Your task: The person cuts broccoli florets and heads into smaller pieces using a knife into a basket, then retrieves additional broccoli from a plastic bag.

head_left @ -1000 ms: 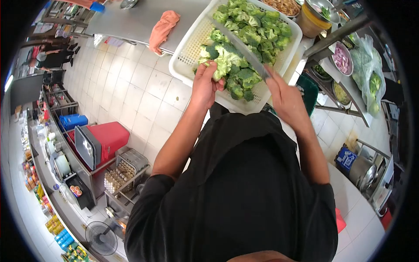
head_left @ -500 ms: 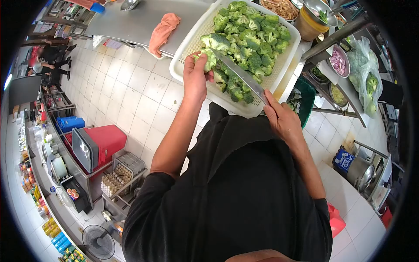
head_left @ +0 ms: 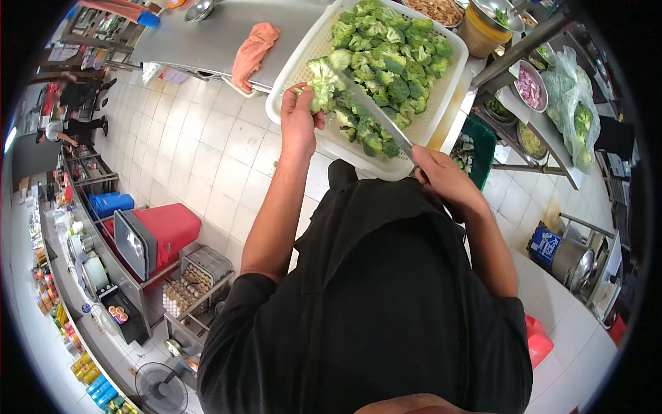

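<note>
A steel bench (head_left: 200, 48) stretches across the upper left of the view I watch from afar, with a white perforated basket (head_left: 441, 100) at its right end, in front of the wearer. To the basket's right I see a green tub (head_left: 485, 141) standing lower down and, farther over, a clear plastic bag (head_left: 576, 114) with green broccoli inside. Cut broccoli florets (head_left: 396, 62) fill much of the basket, heaped toward its far and right sides. On the bench, left of the basket, lies a crumpled orange cloth (head_left: 255, 55). A long knife (head_left: 378, 110) slants over the florets, its handle closed in my right hand (head_left: 445, 172). At the basket's near left, my left hand (head_left: 298, 121) pinches a pale broccoli piece (head_left: 321, 84); the blade's far end overlaps it, though I cannot tell how deep the edge sits.
</note>
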